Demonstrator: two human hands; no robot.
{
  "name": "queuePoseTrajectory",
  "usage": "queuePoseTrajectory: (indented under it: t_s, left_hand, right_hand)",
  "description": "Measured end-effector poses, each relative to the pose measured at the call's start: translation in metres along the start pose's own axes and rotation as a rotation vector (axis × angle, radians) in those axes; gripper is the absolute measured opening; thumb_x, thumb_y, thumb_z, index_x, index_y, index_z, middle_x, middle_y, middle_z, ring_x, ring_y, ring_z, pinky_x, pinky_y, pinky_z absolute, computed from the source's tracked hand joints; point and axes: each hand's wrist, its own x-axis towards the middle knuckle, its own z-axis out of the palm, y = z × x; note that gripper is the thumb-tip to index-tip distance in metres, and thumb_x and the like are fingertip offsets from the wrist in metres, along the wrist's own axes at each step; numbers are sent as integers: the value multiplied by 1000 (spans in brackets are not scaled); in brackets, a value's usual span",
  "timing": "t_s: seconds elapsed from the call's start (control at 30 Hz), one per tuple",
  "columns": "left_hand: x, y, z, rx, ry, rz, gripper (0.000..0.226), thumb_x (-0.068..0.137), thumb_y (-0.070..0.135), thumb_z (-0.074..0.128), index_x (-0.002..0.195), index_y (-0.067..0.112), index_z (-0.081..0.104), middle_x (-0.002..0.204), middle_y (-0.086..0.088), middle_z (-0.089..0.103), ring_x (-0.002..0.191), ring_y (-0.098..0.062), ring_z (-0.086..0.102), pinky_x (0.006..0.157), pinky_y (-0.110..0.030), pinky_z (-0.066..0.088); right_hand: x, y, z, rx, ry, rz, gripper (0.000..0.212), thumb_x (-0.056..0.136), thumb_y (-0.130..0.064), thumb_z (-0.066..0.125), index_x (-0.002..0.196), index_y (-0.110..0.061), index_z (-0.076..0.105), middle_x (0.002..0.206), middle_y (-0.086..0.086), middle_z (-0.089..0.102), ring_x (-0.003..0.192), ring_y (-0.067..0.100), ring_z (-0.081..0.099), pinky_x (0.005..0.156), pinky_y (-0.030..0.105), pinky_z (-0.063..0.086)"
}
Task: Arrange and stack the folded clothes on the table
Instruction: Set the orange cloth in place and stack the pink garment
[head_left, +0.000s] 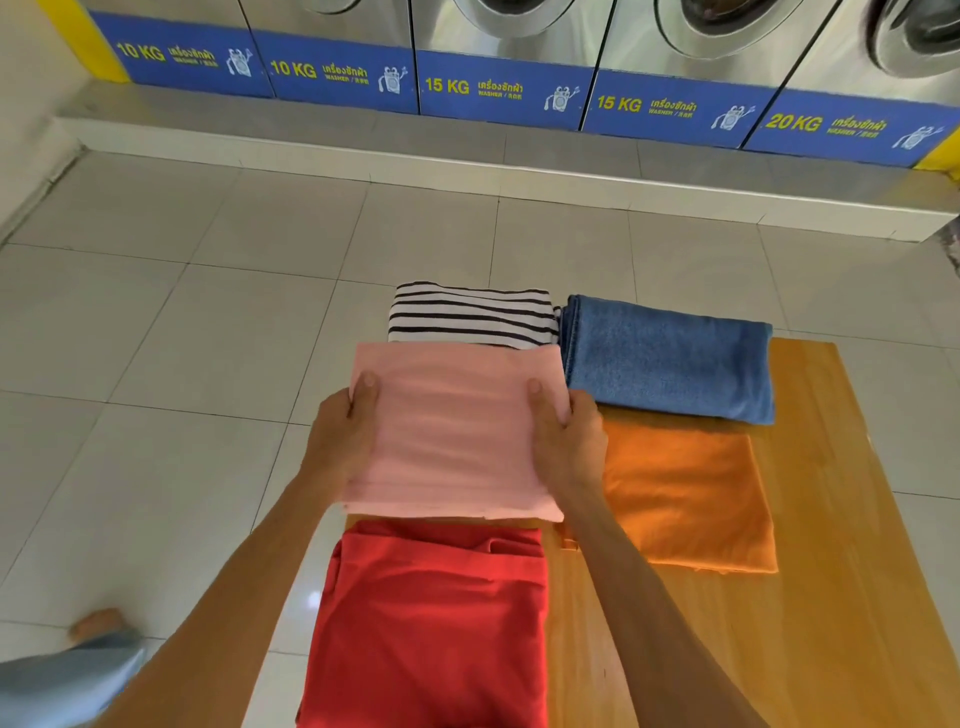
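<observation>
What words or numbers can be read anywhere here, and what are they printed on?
"10 KG": first blue washer panel.
"10 KG": second blue panel.
"15 KG": third blue panel.
"15 KG": fourth blue panel.
"20 KG": fifth blue panel.
Each panel also carries Thai script over a small line starting "WASHER"; the rest is too blurred to read.
The folded clothes show no text.

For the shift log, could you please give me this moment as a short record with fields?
setting: laundromat, washers along the far wall, tiled floor
surface: wooden table
held item: folded pink cloth, gripped at both side edges
left hand: thumb on top of the pink cloth's left edge
right hand: thumb on top of its right edge
far row: striped cloth, blue denim
near row: red cloth, orange cloth
stacking: none of the other four is on top of another
</observation>
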Motion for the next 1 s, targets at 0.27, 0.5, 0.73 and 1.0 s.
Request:
queuePoseTrajectory:
  t_s: [0.27, 0.5, 0.73, 1.0]
  left_hand:
    - [73, 70, -12, -160, -58, -37, 56, 95, 60, 38, 92, 9, 63, 92, -9, 66, 87, -27, 64, 80, -44, 52]
    - [145, 92, 19, -38, -7, -69, 64, 99, 49, 37, 135, -3, 45, 128, -19, 55, 110, -32, 54, 82, -34, 38]
    - [164, 60, 44, 63, -26, -118, 56, 101, 45, 37, 131, -2, 46, 126, -19, 56, 107, -32, 55, 81, -34, 39]
    - [171, 63, 46, 123, 35, -109, 46, 102, 39, 39, 126, 1, 47, 105, -8, 49, 90, -23, 48, 75, -32, 37]
  right_hand:
    - [75, -63, 3, 54, 5, -33, 47, 93, -60, 56, 112, -19, 42, 92, -9, 54, 78, 4, 54, 56, 23, 42]
    - [139, -80, 30, -89, 62, -23, 53, 95, -54, 55, 119, -9, 44, 103, 8, 58, 85, 25, 56, 68, 38, 47]
    - [152, -57, 56, -414, 70, -22, 53, 98, -54, 50, 124, -9, 39, 110, 19, 64, 91, 36, 63, 65, 41, 48]
    - [159, -53, 51, -441, 39, -3, 53, 98, -51, 52, 126, -6, 41, 116, 19, 61, 86, 30, 53, 63, 39, 41]
